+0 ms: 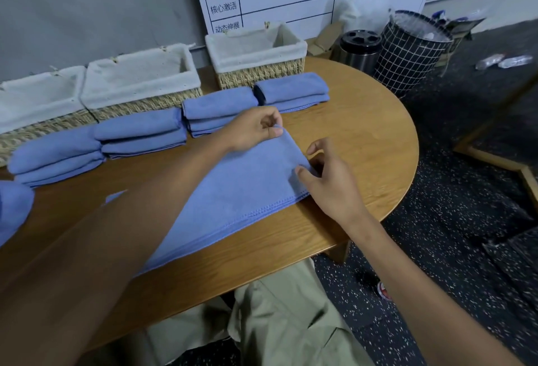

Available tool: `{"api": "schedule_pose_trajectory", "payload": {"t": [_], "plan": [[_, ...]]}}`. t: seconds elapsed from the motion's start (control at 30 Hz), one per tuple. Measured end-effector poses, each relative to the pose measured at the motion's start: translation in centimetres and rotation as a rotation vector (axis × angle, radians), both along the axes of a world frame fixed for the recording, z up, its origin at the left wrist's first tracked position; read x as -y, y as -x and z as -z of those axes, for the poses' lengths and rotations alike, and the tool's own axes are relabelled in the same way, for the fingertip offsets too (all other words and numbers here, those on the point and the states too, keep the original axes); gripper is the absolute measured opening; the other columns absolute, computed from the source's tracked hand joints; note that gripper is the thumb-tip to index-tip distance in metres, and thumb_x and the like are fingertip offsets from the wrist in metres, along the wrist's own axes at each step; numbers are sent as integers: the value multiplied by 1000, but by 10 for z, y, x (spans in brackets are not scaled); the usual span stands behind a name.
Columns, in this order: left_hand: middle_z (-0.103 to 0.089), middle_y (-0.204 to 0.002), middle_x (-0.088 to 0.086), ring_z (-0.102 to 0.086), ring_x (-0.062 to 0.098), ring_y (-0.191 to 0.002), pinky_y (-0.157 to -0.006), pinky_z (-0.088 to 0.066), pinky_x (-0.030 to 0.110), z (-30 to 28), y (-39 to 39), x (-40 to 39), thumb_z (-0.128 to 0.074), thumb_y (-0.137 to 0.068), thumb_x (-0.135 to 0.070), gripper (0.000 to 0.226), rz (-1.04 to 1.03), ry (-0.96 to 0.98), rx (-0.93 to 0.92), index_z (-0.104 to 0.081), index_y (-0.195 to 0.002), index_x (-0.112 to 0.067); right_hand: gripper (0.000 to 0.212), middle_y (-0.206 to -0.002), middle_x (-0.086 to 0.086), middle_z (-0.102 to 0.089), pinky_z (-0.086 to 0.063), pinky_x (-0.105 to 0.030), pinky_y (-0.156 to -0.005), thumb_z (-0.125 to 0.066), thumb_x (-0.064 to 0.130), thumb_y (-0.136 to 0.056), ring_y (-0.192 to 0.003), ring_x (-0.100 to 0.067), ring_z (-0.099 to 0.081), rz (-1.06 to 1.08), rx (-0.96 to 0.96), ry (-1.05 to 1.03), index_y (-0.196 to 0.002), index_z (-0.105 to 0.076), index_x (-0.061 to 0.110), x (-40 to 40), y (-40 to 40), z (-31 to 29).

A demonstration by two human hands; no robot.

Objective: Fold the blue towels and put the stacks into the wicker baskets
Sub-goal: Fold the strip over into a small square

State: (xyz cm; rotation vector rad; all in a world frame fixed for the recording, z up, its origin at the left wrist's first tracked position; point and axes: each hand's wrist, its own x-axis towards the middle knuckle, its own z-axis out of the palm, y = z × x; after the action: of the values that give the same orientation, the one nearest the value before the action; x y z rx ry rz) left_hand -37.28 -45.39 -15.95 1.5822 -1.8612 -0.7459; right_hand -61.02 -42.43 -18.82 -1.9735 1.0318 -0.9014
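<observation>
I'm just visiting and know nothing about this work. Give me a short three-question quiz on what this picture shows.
1. True or false: folded towels already lie inside the wicker baskets.
2. How many stacks of folded towels sit in the row in front of the baskets?
3. What is the left hand doing? A) resting flat on the wooden table B) pinching the far corner of the spread towel C) lifting a basket

Key
1. False: the liners in view look empty.
2. Four; another blue piece at the left edge is cut off.
3. B; the right hand pinches the near corner of the same end.
</observation>
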Motion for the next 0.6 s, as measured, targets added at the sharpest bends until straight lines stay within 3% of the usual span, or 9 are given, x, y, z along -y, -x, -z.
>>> {"api": "schedule_pose_trajectory", "payload": {"t": [0.07,0.17,0.23,0.33,0.43,0.5,0.6], "plan": [[-66,-89,10,-58,13,-81,-75,-46,32,-4,2,-2,-66,-94,-23,11,-35,29,-43,-56,-91,-28,29,-67,7,-52,-32,-28,-54,-68,19,-88,-53,-9,-45,7,26,-9,-106,-46,20,-2,-1,-2],[-67,-93,3,-59,11,-77,-63,-43,23,-17,2,-7,-67,-95,-11,19,-76,57,-97,-57,-105,-25,31,-76,-4,-58,-35,-23,-54,-68,16,-89,-55,-8,-46,11,99,-41,-110,-47,21,-8,-3,-8],[-66,-98,3,-59,15,-64,-57,-45,24,-27,0,-16,-64,-97,-9,22,-109,45,-167,-59,-117,-18,32,-79,-2,-58,-36,-23,-55,-67,16,-90,-58,-7,-47,12,142,-22,-113,-47,25,-14,-7,-15],[-65,-101,3,-70,22,-67,-64,-56,29,-47,-8,-39,-58,-101,-12,21,-167,4,-288,-59,-122,-18,33,-83,8,-60,-46,-32,-61,-66,14,-92,-66,-10,-54,7,211,75,-117,-49,28,-27,-17,-28],[-65,-103,7,-72,27,-79,-84,-57,42,-67,-24,-71,-42,-108,-34,24,-266,-101,-551,-61,-118,-26,32,-89,14,-60,-52,-40,-71,-63,16,-93,-79,-10,-60,-60,246,161,-121,-51,26,-48,-32,-44],[-67,-107,13,-71,32,-86,-82,-57,43,-79,-41,-95,-23,-104,-58,53,-295,-163,-714,-62,-119,-25,31,-91,15,-61,-51,-45,-73,-62,19,-93,-84,-12,-62,-120,248,221,-122,-52,24,-64,-46,-52],[-71,-99,13,-70,32,-85,-71,-58,39,-90,-65,-133,-9,-96,-73,78,-317,-190,-792,-60,-124,-21,28,-91,14,-61,-49,-49,-71,-63,22,-93,-81,-14,-61,-203,228,313,-120,-54,24,-88,-69,-57]]}}
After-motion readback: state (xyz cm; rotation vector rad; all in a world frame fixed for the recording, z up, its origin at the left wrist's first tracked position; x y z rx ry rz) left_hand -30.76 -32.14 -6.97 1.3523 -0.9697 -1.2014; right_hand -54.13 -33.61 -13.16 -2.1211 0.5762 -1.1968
